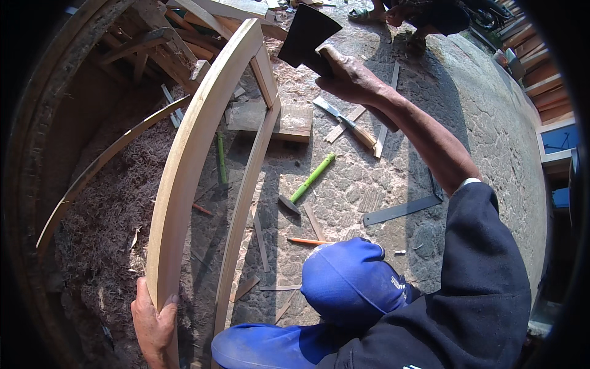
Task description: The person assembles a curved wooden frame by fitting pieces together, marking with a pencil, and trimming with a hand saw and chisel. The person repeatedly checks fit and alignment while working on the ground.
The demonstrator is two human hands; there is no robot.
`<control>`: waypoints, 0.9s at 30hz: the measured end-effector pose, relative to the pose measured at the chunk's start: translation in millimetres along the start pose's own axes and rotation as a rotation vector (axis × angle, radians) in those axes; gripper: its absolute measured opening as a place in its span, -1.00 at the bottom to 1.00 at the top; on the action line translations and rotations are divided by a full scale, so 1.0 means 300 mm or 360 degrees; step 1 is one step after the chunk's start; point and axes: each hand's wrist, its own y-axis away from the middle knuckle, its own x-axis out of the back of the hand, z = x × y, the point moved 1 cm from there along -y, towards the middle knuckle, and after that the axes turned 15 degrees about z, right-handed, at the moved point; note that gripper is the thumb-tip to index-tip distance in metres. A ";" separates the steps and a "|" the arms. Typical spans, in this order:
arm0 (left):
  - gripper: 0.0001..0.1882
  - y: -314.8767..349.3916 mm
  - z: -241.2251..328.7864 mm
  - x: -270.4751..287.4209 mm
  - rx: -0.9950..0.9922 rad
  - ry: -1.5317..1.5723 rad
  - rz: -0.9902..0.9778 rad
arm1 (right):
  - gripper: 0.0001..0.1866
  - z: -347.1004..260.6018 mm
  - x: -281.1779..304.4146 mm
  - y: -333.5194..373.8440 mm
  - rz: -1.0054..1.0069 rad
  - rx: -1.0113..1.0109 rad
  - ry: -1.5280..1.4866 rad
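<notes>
My left hand is closed around the lower end of a pale wooden frame, its thumb on the near face. The frame stands upright in front of me, with a long side rail and a short crosspiece near its top. Raised at the upper middle, my right hand grips a hatchet close to its head. The broad blade looks black against the light, and part of the wooden handle shows behind my forearm. Beneath the frame's top lies a wooden block.
A green-handled hammer, a chisel, a metal square and an orange pencil lie on the rough ground. Wood scraps and shavings spread at left. Stacked timber stands far left; another person crouches at the far edge.
</notes>
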 end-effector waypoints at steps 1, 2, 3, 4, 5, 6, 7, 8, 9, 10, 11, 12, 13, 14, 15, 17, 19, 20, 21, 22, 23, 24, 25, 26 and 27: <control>-0.65 -0.003 0.003 0.001 0.0008 0.0048 -0.0002 | -0.48 -0.021 0.011 -0.108 0.0009 0.0101 0.0096; -0.65 -0.004 0.005 0.004 -0.0004 0.0012 0.0002 | -0.52 -0.051 0.004 -0.210 0.0082 0.0264 0.0152; -0.65 -0.004 0.007 0.004 -0.0011 0.0015 0.0000 | -0.56 -0.079 -0.002 -0.299 0.0200 0.0489 0.0185; -0.65 -0.004 0.008 0.005 -0.0012 0.0048 -0.0010 | -0.60 -0.103 -0.008 -0.381 0.0274 0.0585 0.0274; -0.64 -0.003 0.008 0.005 -0.0023 0.0018 -0.0009 | -0.65 -0.116 -0.005 -0.442 0.0248 0.0756 0.0886; -0.64 -0.001 0.007 0.004 -0.0027 0.0020 -0.0013 | -0.65 -0.129 -0.017 -0.479 0.0170 0.0770 0.0978; -0.64 0.001 0.007 0.003 -0.0038 0.0074 -0.0022 | -0.65 -0.137 -0.030 -0.496 0.0064 0.0735 0.0871; -0.64 0.002 0.004 0.001 -0.0016 0.0026 -0.0015 | -0.65 -0.145 -0.044 -0.510 -0.0020 0.0710 0.0790; -0.64 0.003 0.003 0.000 -0.0005 0.0029 -0.0008 | -0.65 -0.150 -0.056 -0.512 -0.0077 0.0689 0.0743; -0.64 0.003 0.002 -0.002 -0.0016 0.0093 -0.0009 | -0.65 -0.155 -0.064 -0.515 -0.0119 0.0679 0.0720; -0.64 0.002 0.001 -0.003 -0.0009 0.0038 -0.0001 | -0.64 -0.156 -0.070 -0.508 -0.0150 0.0668 0.0697; -0.64 0.001 0.001 -0.003 -0.0025 0.0042 0.0002 | -0.64 -0.162 -0.076 -0.510 -0.0175 0.0662 0.0684; -0.65 0.000 0.003 -0.003 -0.0056 0.0094 0.0004 | -0.64 -0.165 -0.082 -0.506 -0.0197 0.0655 0.0672; -0.65 0.001 0.003 -0.003 -0.0027 0.0045 0.0006 | -0.64 -0.168 -0.082 -0.506 -0.0212 0.0657 0.0662; -0.66 0.000 0.004 -0.002 -0.0014 0.0040 0.0000 | -0.64 -0.170 -0.085 -0.505 -0.0225 0.0653 0.0649; -0.66 0.002 0.006 -0.002 0.0000 0.0042 -0.0010 | -0.64 -0.170 -0.086 -0.509 -0.0242 0.0638 0.0629; -0.67 0.003 0.007 -0.004 0.0003 0.0102 -0.0025 | -0.64 -0.167 -0.089 -0.511 -0.0259 0.0630 0.0610; -0.67 0.003 0.007 -0.005 -0.0003 0.0066 -0.0012 | -0.64 -0.164 -0.091 -0.509 -0.0268 0.0631 0.0604; -0.66 0.003 0.006 -0.007 -0.0005 0.0084 -0.0010 | -0.63 -0.162 -0.094 -0.509 -0.0274 0.0634 0.0600; -0.66 0.004 0.005 -0.009 -0.0013 0.0144 -0.0022 | -0.63 -0.159 -0.096 -0.507 -0.0283 0.0630 0.0595; -0.66 0.004 0.004 -0.010 -0.0022 0.0077 -0.0019 | -0.63 -0.157 -0.098 -0.507 -0.0292 0.0633 0.0594; -0.66 0.004 0.004 -0.010 -0.0049 0.0057 -0.0010 | -0.63 -0.156 -0.098 -0.507 -0.0289 0.0629 0.0590; -0.66 0.004 0.005 -0.009 -0.0091 0.0080 0.0004 | -0.63 -0.157 -0.098 -0.509 -0.0292 0.0635 0.0587; -0.66 0.005 0.004 -0.009 -0.0056 0.0040 0.0003 | -0.63 -0.158 -0.098 -0.508 -0.0296 0.0634 0.0585; -0.66 0.007 0.004 -0.007 -0.0033 0.0038 0.0001 | -0.63 -0.160 -0.096 -0.512 -0.0295 0.0629 0.0573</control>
